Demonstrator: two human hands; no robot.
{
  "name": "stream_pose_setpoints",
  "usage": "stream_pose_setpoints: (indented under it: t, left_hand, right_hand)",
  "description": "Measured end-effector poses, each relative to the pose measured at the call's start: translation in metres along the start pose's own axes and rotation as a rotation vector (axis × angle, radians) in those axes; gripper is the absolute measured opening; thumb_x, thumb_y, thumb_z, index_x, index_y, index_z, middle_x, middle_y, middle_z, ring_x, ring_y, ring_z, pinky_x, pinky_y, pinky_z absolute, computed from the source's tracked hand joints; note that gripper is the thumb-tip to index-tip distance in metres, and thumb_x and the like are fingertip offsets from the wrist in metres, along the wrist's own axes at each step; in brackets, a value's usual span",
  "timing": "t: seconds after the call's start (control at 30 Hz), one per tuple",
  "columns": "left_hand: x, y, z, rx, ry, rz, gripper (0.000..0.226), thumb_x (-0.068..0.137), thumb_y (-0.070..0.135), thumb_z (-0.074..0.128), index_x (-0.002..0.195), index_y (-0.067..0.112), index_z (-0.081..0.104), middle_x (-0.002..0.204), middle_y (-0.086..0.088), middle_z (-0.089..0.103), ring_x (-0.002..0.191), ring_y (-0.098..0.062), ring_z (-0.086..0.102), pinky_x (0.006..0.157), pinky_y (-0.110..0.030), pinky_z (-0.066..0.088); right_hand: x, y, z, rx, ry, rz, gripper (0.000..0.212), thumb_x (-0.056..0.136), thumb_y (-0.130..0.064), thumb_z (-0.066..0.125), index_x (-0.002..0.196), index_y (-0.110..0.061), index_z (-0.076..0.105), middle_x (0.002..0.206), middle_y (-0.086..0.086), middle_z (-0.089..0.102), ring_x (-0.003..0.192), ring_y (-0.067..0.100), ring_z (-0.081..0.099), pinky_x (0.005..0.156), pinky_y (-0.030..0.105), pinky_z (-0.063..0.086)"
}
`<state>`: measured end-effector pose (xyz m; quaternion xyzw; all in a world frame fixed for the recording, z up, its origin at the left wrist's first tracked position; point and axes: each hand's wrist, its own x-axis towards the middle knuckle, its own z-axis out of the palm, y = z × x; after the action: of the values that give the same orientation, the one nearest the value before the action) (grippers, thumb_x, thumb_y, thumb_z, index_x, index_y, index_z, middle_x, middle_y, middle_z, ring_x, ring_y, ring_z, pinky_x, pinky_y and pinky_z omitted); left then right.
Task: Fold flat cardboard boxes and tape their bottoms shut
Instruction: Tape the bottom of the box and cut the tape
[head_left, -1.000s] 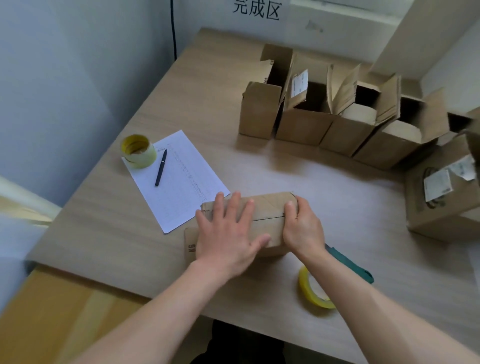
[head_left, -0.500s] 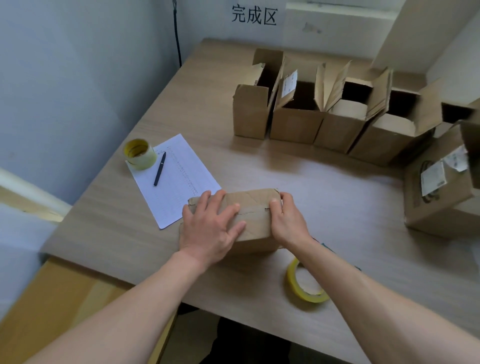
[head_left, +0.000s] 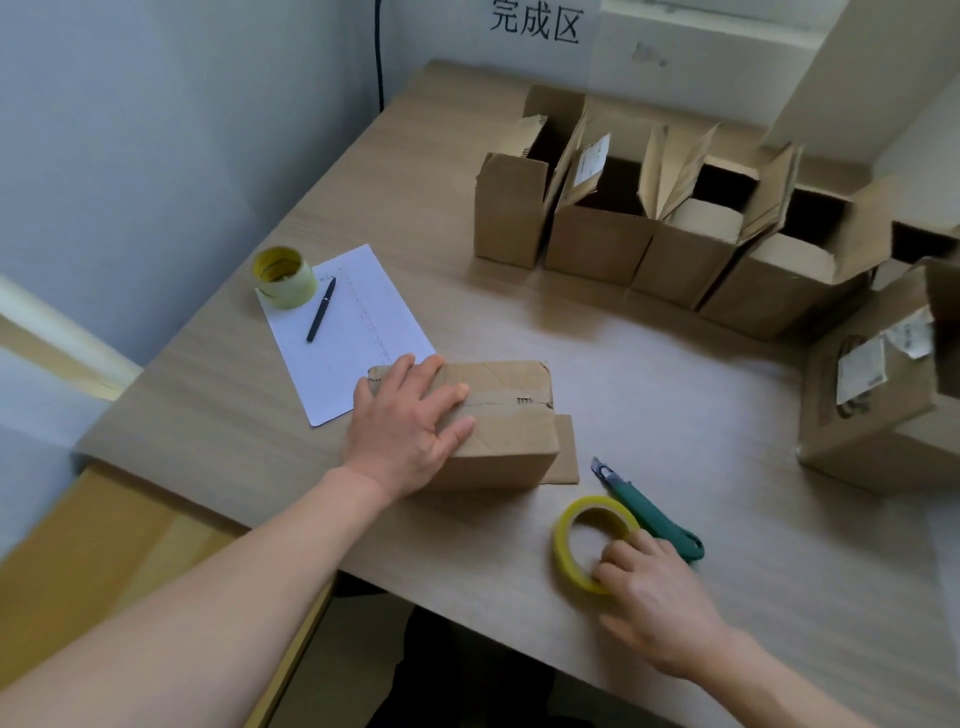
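At the far left of the pale wood-grain table (head_left: 675, 395) a fat roll of yellowish clear tape (head_left: 284, 277) stands on the corner of a white printed sheet of paper (head_left: 353, 332); a slim black pen (head_left: 320, 309) lies on the sheet just beside the roll; the sheet's near right corner runs under the folded brown cardboard box (head_left: 498, 415), which lies bottom up near the front edge, its two long flaps meeting along a seam with no tape visible on it; a spare flap pokes out flat at its right end; the left hand (head_left: 410, 421) rests on the box's left half, fingers straight and slightly spread, pressing the flaps down; to the right of the box, apart from it, lies a green-handled utility knife (head_left: 649, 512) with its blade end pointing toward the box; touching the knife's handle on its left is a thin flat roll of yellow tape (head_left: 569, 540) lying on the table; the right hand (head_left: 654, 592) has its curled fingers on the roll's near right rim, the fingertips over the edge, pinching it; along the back stands a row of upright brown cardboard boxes (head_left: 597, 244) with open top flaps, touching side by side; at the far right edge sits a larger brown box bearing a white label (head_left: 872, 415), well apart from the hands.
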<state>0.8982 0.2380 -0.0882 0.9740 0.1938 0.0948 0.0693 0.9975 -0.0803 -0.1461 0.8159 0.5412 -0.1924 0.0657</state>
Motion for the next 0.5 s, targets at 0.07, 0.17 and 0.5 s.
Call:
stream_pose_setpoints:
  t: [0.07,0.17,0.5]
  left_hand:
    - [-0.001,-0.001,-0.001,0.001,-0.016,-0.005,0.053,0.088,0.060,0.033,0.118,0.030,0.065,0.143,-0.001,0.050,0.135,-0.029,0.040,0.089,-0.048,0.038]
    - [0.000,-0.003,0.000,0.017,-0.051,-0.007,0.052,0.090,0.061,0.033,0.123,0.033,0.061,0.148,0.001,0.045,0.139,-0.027,0.035,0.094,-0.050,0.036]
    - [0.002,-0.002,0.002,0.009,-0.165,-0.070,0.061,0.092,0.061,0.042,0.143,0.026,0.039,0.160,0.009,0.023,0.149,-0.017,0.012,0.111,-0.051,0.021]
  right_hand:
    - [0.004,-0.005,0.001,0.031,0.062,0.014,0.033,0.092,-0.049,0.041,0.113,-0.032,0.060,0.118,-0.016,0.052,0.117,0.013,0.041,0.097,0.032,0.033]
    - [-0.006,-0.006,-0.029,0.693,0.300,0.287,0.020,0.079,-0.040,0.051,0.082,-0.023,0.063,0.083,-0.004,0.063,0.088,0.021,0.057,0.078,0.037,0.043]
    - [0.094,-0.052,-0.181,1.389,0.585,-0.105,0.029,0.081,-0.019,0.053,0.068,0.007,0.048,0.058,0.024,0.041,0.052,0.023,0.040,0.050,0.032,0.034]
